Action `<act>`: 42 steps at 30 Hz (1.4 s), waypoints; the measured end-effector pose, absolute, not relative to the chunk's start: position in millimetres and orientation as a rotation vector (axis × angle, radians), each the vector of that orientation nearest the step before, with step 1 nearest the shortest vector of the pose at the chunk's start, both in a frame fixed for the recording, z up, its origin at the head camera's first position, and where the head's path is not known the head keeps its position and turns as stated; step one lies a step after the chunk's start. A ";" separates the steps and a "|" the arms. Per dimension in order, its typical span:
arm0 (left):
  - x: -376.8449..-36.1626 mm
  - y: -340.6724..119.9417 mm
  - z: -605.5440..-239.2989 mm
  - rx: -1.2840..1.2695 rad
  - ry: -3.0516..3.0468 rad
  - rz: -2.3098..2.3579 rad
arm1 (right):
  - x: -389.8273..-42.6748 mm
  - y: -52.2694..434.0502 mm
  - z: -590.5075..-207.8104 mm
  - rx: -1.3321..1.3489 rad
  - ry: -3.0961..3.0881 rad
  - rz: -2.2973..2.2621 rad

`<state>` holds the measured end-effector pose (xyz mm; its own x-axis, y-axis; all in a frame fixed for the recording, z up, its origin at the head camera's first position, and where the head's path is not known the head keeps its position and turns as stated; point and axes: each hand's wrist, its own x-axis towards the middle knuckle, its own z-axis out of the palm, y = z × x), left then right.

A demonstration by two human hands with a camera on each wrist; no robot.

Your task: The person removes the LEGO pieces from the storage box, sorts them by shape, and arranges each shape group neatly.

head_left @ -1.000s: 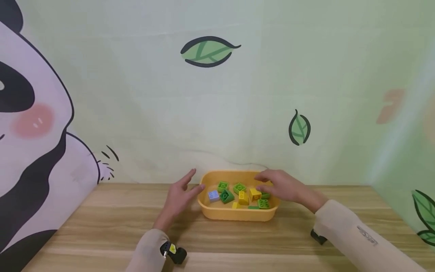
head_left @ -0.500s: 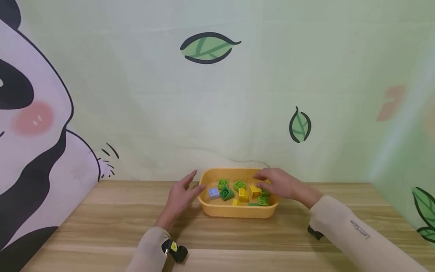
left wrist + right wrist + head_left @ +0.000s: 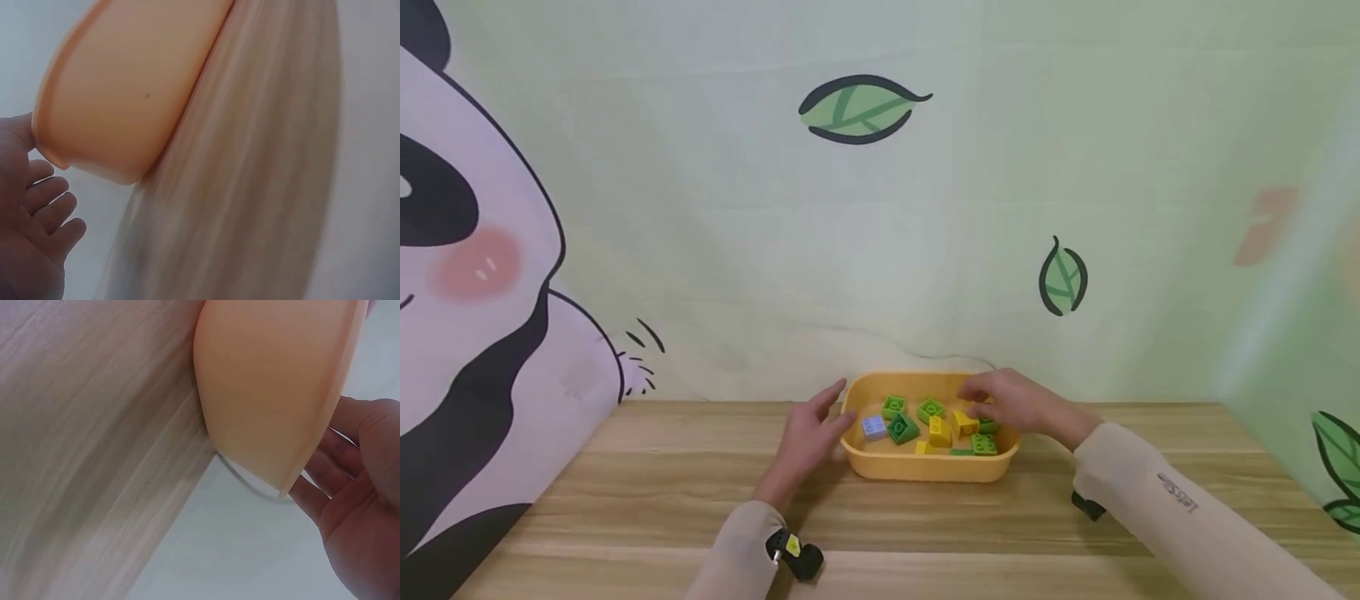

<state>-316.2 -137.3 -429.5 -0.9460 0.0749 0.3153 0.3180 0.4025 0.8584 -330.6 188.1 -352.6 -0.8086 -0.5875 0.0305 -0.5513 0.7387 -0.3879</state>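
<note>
Behind your surface a pale green backdrop is hanging, printed with leaves and a panda at 9 o'clock. Against that backdrop, at 12 o'clock from you, a yellow tray is sitting on the wood, holding green bricks, yellow bricks and one pale blue brick.

Your left hand is resting at the tray's 9 o'clock side, fingers stretched out fairly straight, thumb up near the rim, gripping nothing; in the left wrist view the fingers are lying just beside the tray's outer wall.

Your right hand is reaching over the rim from 3 o'clock, fingers loosely bent above the bricks at that end. You are hovering at a yellow brick there, but whether you are pinching it I cannot tell. In the right wrist view your palm is showing open beside the tray's wall.
</note>
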 end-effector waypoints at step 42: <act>-315.9 -134.5 -435.8 -0.437 -2.370 -1.585 | -342.1 180.9 -368.4 -0.869 2.735 -0.551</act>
